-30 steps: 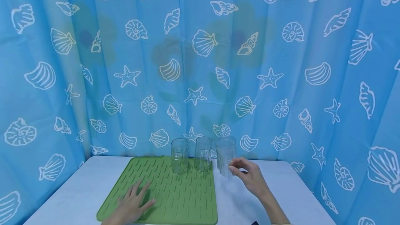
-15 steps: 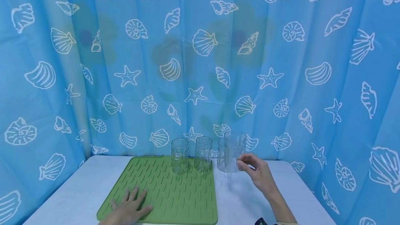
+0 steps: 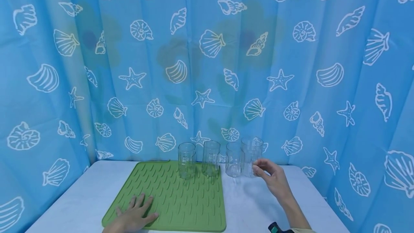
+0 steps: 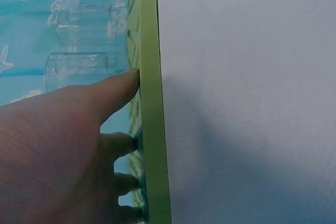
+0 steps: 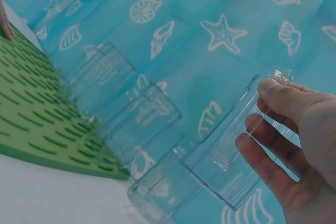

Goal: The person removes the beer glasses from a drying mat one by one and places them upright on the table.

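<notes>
Near the white table's (image 3: 68, 197) back edge, a person's right hand (image 3: 271, 179) pinches a clear cylindrical drinking glass (image 3: 251, 155), right of the green ribbed mat (image 3: 181, 204); the left hand (image 3: 134, 215) rests, fingers spread, near the mat's front-left corner. Good handling means a firm pinch, kept upright and clear of the neighbouring transparent glass (image 3: 233, 161).

White table (image 3: 249, 213), green ridged mat (image 3: 181, 204) on it, upright clear glass (image 3: 233, 161) beside.

Tumblers (image 3: 251, 156) glossy, glass-like; mat (image 3: 176, 204) rubbery, ridged.
</notes>
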{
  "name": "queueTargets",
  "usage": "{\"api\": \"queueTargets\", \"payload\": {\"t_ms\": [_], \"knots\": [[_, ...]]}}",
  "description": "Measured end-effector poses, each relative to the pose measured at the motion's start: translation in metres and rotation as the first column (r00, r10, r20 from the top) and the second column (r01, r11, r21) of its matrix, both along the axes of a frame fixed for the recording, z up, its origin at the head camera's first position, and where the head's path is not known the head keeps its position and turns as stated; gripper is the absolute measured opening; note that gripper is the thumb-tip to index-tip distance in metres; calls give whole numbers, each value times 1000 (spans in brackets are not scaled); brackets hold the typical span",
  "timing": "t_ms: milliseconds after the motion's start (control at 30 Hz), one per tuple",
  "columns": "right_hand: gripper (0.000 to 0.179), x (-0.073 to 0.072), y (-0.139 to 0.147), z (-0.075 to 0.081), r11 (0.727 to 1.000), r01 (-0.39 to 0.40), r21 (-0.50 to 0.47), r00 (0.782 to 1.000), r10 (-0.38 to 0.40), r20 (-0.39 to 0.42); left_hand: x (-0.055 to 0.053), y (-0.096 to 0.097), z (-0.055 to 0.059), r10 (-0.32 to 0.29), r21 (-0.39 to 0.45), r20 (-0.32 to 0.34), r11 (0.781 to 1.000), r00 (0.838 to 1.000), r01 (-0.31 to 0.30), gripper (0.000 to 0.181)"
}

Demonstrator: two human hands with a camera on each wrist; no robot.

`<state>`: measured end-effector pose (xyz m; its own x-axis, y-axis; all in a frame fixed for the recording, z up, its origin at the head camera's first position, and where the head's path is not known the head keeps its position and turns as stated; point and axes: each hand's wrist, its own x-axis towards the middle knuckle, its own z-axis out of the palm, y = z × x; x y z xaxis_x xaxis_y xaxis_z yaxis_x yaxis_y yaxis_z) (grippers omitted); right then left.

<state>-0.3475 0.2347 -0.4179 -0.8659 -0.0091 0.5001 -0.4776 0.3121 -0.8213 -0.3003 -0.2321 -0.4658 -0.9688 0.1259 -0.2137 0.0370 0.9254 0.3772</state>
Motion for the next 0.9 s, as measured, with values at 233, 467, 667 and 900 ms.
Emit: {"api": "queueTargets", "payload": {"t_ms": [233, 467, 667, 900], "knots": [[28, -8, 6, -12, 999, 37, -12, 999, -37, 3, 1, 0, 0, -4, 13, 5, 1000, 1000, 3, 88], [35, -14, 9, -25, 996, 92, -6, 990, -91, 104, 2, -1, 1, -14, 18, 14, 1000, 1000, 14, 86], [37, -22, 12, -36, 995, 102, -11, 982, -98, 160, 2, -2, 1, -16, 21, 6, 1000, 1000, 16, 86], [36, -30, 15, -46, 994, 105, -6, 982, -103, 161, 0, -2, 2, -18, 13, 18, 1000, 1000, 18, 87]]}}
